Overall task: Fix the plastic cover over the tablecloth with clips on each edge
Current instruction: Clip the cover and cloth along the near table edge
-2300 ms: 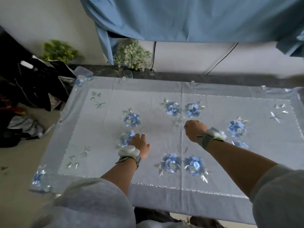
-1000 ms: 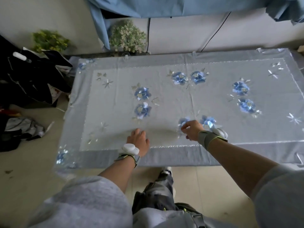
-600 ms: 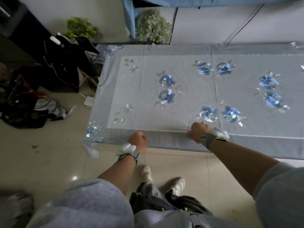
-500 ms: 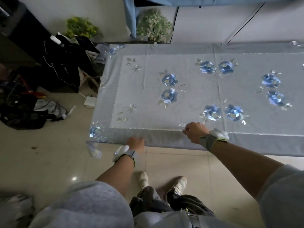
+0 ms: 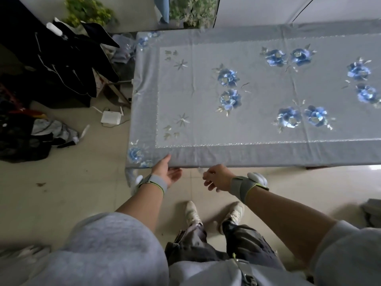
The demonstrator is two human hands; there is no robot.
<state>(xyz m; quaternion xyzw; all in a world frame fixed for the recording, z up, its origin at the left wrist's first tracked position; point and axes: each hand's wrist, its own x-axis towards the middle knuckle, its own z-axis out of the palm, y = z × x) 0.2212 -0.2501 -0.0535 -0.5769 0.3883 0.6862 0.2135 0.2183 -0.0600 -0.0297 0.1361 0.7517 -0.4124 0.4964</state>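
Note:
The grey tablecloth [image 5: 257, 89] with blue flowers covers the table, and a clear plastic cover [image 5: 185, 157] lies over it; a loose clear corner hangs down at the near left. My left hand [image 5: 167, 172] grips the near edge by that corner, thumb on top and fingers underneath. My right hand [image 5: 216, 176] is just below the same edge, a little to the right, fingers curled in a pinch. A small clear clip [image 5: 199, 168] shows at its fingertips against the edge, though it is hard to make out.
Dark clothes [image 5: 61, 58] are piled on the floor left of the table, with a white router [image 5: 110, 118] beside them. Two potted plants [image 5: 88, 11] [image 5: 189, 9] stand by the far wall. My shoes [image 5: 191, 213] are close under the near edge.
Both hands slid from the middle of the tabletop down to the near edge. My left hand went under the edge and gripped it; my right hand dropped just below it.

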